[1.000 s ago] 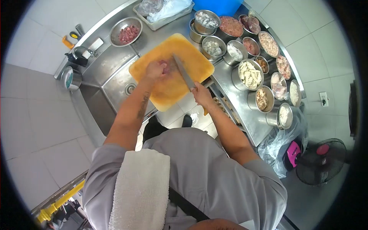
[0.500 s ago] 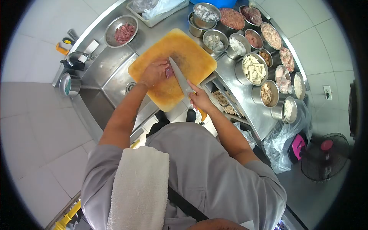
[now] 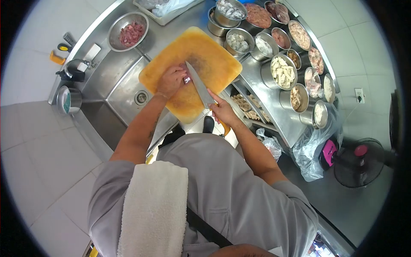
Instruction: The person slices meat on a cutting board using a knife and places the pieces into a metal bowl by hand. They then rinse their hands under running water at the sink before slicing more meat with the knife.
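A worn yellow cutting board (image 3: 207,51) lies across the edge of the sink and the steel counter. On it, my left hand (image 3: 172,80) presses its fingers on a small piece of dark red meat (image 3: 187,79). My right hand (image 3: 223,111) is closed around the handle of a large knife (image 3: 198,84). The blade points up and left across the board, its edge side close to the meat and my left fingertips. Part of the meat is hidden under my fingers.
A steel bowl of red meat strips (image 3: 131,35) stands beyond the sink (image 3: 124,88). Several steel pots of food, one with pale pieces (image 3: 282,72), line the right counter. A faucet (image 3: 77,66) is at left, a fan (image 3: 358,165) at lower right.
My left hand has flattened over the meat from a tighter grip. The knife has come nearer to the meat and my left fingers. The whole view has shifted slightly.
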Motion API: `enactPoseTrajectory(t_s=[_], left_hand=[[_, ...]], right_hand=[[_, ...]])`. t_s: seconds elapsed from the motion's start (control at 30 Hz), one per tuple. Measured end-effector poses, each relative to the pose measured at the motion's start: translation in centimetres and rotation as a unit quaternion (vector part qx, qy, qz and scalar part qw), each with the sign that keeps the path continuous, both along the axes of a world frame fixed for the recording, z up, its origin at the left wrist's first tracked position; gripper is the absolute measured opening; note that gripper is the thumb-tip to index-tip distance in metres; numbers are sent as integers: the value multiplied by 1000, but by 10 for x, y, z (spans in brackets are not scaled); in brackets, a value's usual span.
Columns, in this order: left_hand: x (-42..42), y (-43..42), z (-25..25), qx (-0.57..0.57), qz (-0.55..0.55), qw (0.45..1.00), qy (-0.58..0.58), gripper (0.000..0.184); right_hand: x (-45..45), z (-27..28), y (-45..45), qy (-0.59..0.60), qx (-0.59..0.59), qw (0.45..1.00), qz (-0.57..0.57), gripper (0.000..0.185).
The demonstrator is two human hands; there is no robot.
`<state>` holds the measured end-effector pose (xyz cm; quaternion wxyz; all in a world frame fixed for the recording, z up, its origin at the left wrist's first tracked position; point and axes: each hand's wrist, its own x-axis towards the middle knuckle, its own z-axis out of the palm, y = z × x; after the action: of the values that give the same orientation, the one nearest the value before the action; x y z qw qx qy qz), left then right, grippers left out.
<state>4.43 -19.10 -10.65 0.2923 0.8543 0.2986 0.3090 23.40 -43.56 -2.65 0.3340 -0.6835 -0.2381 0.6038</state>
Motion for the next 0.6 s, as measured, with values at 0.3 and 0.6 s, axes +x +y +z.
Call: enactPoseTrajectory(t_s=[0.3, 0.6], left_hand=[[1, 1, 1, 19, 18, 1000, -15, 15], [3, -3, 3, 13, 24, 999, -32, 15]], right_hand=[[-3, 6, 18, -23, -3, 1000, 11, 71], [-7, 9, 38, -48, -6, 999, 21, 70]])
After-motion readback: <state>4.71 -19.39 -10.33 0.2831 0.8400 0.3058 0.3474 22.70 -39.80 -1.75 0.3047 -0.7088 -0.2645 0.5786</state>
